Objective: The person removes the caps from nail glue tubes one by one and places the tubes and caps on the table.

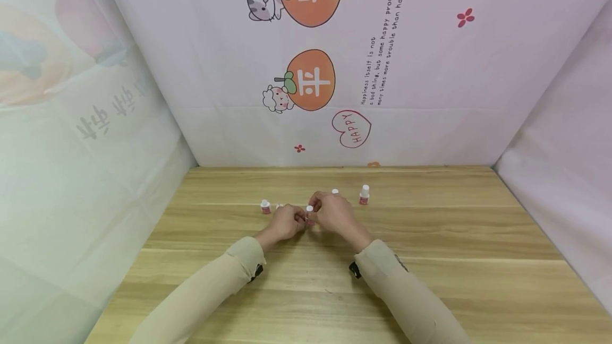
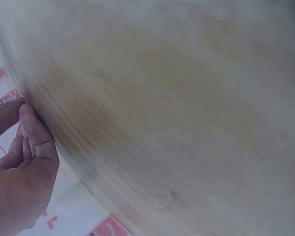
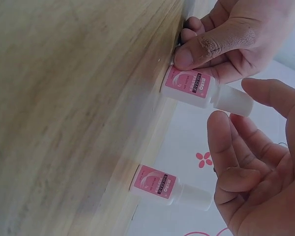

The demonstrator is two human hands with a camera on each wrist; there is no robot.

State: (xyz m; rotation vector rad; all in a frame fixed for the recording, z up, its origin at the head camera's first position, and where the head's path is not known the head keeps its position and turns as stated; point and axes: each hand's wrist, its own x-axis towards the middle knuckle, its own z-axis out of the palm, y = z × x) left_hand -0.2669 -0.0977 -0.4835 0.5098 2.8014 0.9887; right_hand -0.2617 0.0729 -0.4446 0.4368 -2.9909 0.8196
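A small white nail glue bottle (image 3: 189, 86) with a pink label stands upright on the wooden table between both hands, its white cap (image 1: 309, 208) on top. My left hand (image 1: 288, 222) pinches its lower body, the thumb lying by the label in the right wrist view. Around the cap are the thumb and fingertips of my right hand (image 1: 334, 214), the thumb on one side and a finger on the other. Only part of the left hand (image 2: 27, 172) shows in the left wrist view, fingers bent toward the thumb. Its fingers partly cover the bottle's base.
Similar bottles stand around the hands: one at the far left (image 1: 265, 207), a partly hidden one (image 1: 279, 206) beside the left hand, another (image 1: 335, 191) behind the right hand, and one at the right (image 1: 365, 195). A printed cloth wall (image 1: 411, 137) rises behind the wooden table (image 1: 315, 291).
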